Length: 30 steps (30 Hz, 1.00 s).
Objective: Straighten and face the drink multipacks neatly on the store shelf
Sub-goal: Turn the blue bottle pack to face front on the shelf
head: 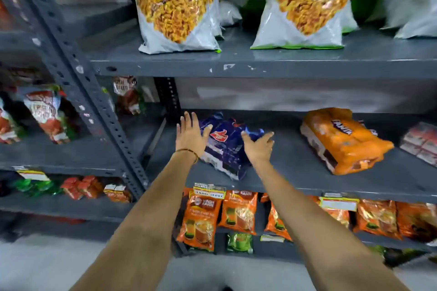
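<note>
A dark blue drink multipack (227,146) lies skewed on the grey middle shelf (295,172), its near corner close to the front edge. My left hand (190,136) is flat and open at the pack's left side, fingers spread. At the pack's right side my right hand (259,145) is also open, fingers apart, touching or nearly touching the wrap. Neither hand grips it. An orange multipack (340,142) lies tilted further right on the same shelf. A red multipack (423,143) sits at the far right edge.
Large green-and-white snack bags (177,7) stand on the shelf above. Orange tea pouches (203,222) hang below with price tags on the shelf lip. A slotted steel upright (78,82) divides off the left bay, which holds red packets (47,111).
</note>
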Tool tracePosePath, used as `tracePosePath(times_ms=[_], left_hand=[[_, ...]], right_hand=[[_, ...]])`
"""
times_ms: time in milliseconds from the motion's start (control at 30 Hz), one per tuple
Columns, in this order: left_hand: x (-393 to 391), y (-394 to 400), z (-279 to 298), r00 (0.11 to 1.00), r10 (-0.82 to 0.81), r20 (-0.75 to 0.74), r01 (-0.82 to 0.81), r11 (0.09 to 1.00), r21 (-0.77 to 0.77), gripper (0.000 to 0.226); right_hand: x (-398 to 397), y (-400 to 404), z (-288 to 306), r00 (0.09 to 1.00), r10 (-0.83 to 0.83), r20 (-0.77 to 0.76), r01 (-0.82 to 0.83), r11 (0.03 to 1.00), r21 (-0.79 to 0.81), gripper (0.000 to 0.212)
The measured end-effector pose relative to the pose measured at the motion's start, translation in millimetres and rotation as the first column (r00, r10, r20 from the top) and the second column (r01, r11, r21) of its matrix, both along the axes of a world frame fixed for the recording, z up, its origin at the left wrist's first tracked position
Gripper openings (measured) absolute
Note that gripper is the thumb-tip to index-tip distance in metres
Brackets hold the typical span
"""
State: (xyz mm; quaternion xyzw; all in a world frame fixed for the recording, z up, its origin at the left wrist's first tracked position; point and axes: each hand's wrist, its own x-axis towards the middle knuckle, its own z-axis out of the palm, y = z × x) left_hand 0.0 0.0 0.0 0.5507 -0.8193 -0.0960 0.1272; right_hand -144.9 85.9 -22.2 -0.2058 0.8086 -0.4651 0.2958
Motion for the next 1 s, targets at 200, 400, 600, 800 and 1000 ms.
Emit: tracePosePath(times_ms=[200, 400, 600, 800, 1000], left_hand=[[-23.9, -70.1, 7.6, 0.967, 0.144, -0.211, -0.089, 0.964, 0.250, 0.085], [-37.6, -102.6, -6.9, 0.966, 0.188, -0.179, -0.024, 0.753, 0.658, 0.092], [-32.0, -106.1, -15.5, 0.945, 0.210, -0.249, -0.019, 0.797, 0.603, 0.079], [1.6, -90.1, -16.0, 0.757, 0.245, -0.606, 0.084, 0.883, 0.462, 0.047], [39.2, -67.1, -23.6, 0.585, 0.228, -0.778, 0.259, 0.857, 0.446, 0.051]], right_hand=[[-29.5, -49.9, -13.6, 0.907, -0.151, 0.392, 0.168, 0.986, -0.007, 0.124], [-42.5, -51.6, -8.8, 0.852, -0.183, 0.491, 0.166, 0.983, 0.079, 0.053], [-32.3, -55.3, -6.0, 0.902, -0.250, 0.351, 0.244, 0.968, 0.061, 0.040], [-19.0, -49.8, 24.0, 0.991, -0.131, -0.022, 0.126, 0.981, -0.148, 0.049], [2.9, -30.1, 15.5, 0.987, -0.020, -0.162, -0.040, 0.932, -0.360, 0.051]])
